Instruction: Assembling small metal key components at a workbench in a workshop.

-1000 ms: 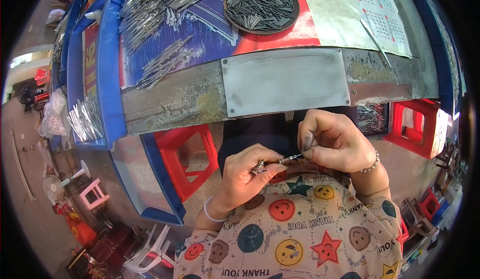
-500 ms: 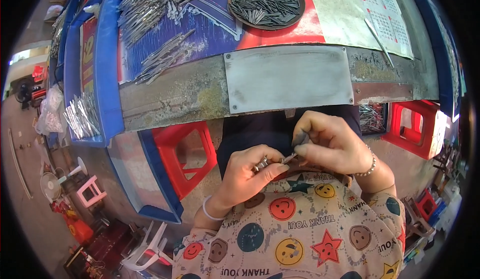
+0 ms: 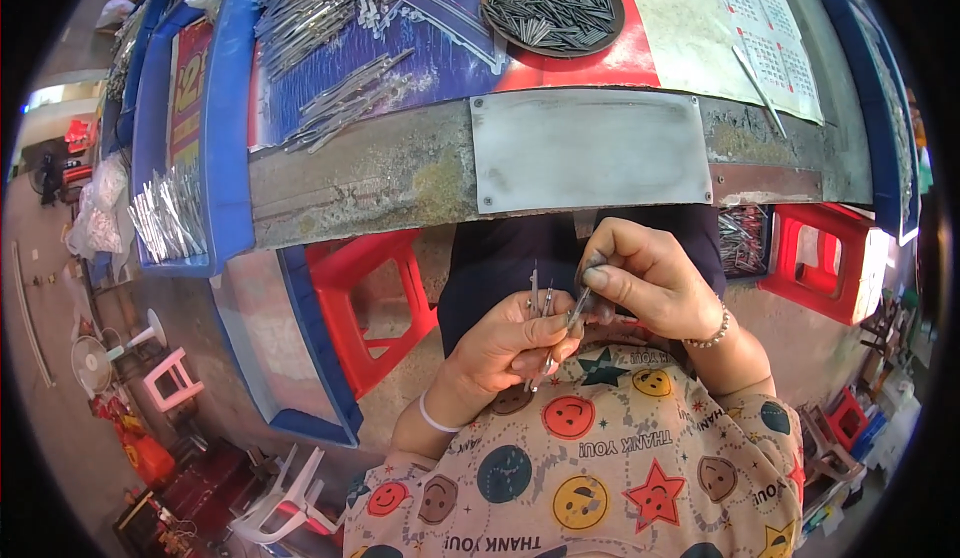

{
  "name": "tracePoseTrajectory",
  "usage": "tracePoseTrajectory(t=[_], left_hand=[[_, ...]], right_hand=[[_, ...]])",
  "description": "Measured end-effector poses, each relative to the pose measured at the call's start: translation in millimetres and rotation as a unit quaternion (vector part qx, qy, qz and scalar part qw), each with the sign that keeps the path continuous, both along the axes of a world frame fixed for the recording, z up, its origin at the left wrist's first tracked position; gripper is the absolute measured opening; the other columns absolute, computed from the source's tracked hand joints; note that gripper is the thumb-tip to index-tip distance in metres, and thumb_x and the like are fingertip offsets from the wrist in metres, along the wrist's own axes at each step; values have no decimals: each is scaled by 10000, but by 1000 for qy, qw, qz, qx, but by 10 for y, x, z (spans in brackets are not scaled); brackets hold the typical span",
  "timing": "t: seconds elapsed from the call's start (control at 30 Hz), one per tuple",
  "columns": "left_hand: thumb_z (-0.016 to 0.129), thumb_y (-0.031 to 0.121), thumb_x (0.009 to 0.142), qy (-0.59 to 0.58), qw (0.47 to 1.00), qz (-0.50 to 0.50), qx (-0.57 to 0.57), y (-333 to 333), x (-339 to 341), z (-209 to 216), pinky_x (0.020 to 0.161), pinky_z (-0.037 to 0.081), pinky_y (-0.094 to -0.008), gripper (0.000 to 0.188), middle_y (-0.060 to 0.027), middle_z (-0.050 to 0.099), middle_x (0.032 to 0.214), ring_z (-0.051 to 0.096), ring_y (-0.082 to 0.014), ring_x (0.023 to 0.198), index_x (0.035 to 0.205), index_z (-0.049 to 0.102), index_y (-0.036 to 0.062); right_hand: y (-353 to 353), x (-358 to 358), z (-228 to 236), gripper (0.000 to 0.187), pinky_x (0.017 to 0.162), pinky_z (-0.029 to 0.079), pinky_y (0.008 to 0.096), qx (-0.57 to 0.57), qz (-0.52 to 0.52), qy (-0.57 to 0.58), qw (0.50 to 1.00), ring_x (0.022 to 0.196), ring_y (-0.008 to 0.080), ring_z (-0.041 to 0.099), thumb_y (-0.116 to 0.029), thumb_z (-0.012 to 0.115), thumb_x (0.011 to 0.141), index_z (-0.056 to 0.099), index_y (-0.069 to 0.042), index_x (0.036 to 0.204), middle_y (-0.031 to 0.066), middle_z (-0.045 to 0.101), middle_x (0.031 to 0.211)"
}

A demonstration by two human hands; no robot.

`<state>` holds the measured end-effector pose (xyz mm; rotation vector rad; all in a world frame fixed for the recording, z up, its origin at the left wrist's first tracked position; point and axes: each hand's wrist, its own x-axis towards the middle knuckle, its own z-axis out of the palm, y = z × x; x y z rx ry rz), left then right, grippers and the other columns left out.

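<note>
My left hand is closed around several slim silvery metal rods, whose ends stick out above and below the fingers. Thumb and forefinger of my right hand pinch a thin metal piece, its lower part meeting the left fingertips. Both hands are held close together over my lap, just below the bench edge. The exact kind of these pieces is too small to make out. Above, a round brown dish on the bench holds many short dark metal pins.
A pale metal plate is screwed to the bench front. Piles of long silvery rods lie at the far left, beside a blue tray. Red stools stand below the bench. A thin white stick rests on the printed paper at right.
My left hand has turned so that the rods in it now point upward. The right hand has shifted slightly left, and the metal piece in it stands more upright. The whole view moved a little.
</note>
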<state>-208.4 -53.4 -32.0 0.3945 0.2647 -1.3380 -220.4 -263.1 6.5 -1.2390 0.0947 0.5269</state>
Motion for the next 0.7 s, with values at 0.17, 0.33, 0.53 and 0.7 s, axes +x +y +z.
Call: tracePoseTrajectory(t=[0.17, 0.33, 0.53, 0.7], left_hand=[[680, 240, 867, 29, 999, 24, -26, 53, -20, -29, 403, 354, -171, 500, -44, 550, 749, 380, -36, 418, 1174, 483, -102], [644, 237, 898, 85, 994, 15, -60, 67, 50, -82, 402, 354, -175, 501, -22, 551, 755, 366, 0, 425, 1226, 444, -85], [614, 284, 920, 92, 992, 28, -79, 49, 52, -65, 383, 319, -144, 451, 9, 531, 742, 315, 10, 409, 1199, 485, -47], [603, 301, 926, 86, 994, 26, -64, 69, 54, -43, 379, 307, -146, 454, 15, 529, 744, 317, 12, 408, 1196, 489, -45]], right_hand=[[94, 33, -2, 145, 564, 444, 198, 26, -10, 4, 1000, 631, 41, 523, -123, 529, 968, 488, 2, 906, 5, 551, 737], [114, 108, -58, 139, 562, 440, 203, 48, -30, 16, 998, 621, 43, 510, -115, 520, 972, 485, 2, 906, 7, 556, 728], [159, 120, -128, 147, 570, 447, 216, 80, -49, 34, 995, 616, 56, 512, -122, 517, 974, 487, 2, 902, 10, 554, 728], [180, 130, -111, 154, 566, 446, 217, 66, -47, 42, 996, 608, 59, 514, -126, 510, 978, 485, 2, 895, 11, 550, 714]])
